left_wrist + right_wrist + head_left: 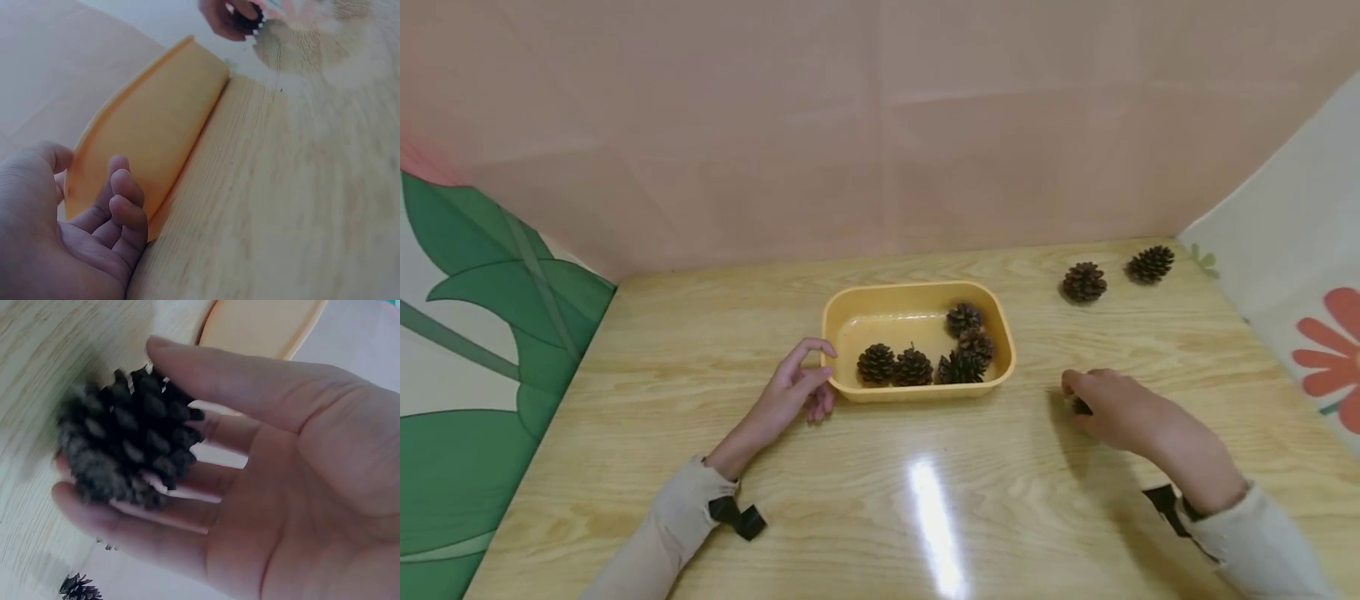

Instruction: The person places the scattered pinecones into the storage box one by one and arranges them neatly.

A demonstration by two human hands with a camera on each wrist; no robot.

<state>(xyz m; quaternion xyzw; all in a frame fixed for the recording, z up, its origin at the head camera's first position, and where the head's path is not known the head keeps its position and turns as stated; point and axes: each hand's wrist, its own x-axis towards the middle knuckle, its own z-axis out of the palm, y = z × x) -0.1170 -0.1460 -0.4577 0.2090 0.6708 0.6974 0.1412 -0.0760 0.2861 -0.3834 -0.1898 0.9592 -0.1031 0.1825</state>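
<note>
A yellow plastic tub (917, 393) stands on the table with several brown pine cones (913, 367) along its front and right side. My left hand (790, 392) is at the tub's left end, pinching the rim, its other fingers curled beside the outer wall, as the left wrist view shows. To the right of the tub, my right hand (1120, 412) grips a pine cone (134, 437) between thumb and fingers, low over the table. From the head view, most of this cone is hidden under the hand.
Two more pine cones, one nearer (1084, 282) and one farther right (1151, 264), lie at the table's back right. A pinkish cloth (880, 133) hangs behind the wood-grain table (820, 517). Printed cloths with leaves (467, 450) and a red flower (1333, 350) flank the sides.
</note>
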